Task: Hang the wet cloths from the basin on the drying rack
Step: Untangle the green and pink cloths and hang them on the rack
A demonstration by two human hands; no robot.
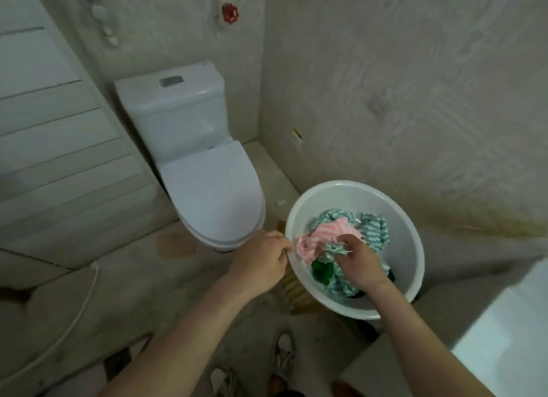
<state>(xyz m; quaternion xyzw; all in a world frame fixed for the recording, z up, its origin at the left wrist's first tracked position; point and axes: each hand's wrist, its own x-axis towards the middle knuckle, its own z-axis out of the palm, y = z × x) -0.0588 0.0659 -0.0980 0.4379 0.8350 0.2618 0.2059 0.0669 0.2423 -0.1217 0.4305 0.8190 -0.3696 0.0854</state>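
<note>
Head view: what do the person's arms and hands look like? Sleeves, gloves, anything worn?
Both are bare. The left forearm and right forearm show no sleeve up to the frame's edge. The left hand and right hand have no gloves. No watch, band or ring shows on either wrist or on the visible fingers, and there are no markings or cables.

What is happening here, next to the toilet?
A person stands over a white basin of cloths beside the toilet. The left hand pinches one end of the pink cloth at the rim; the right hand grips its other end above the teal cloths. No drying rack is in view.
</note>
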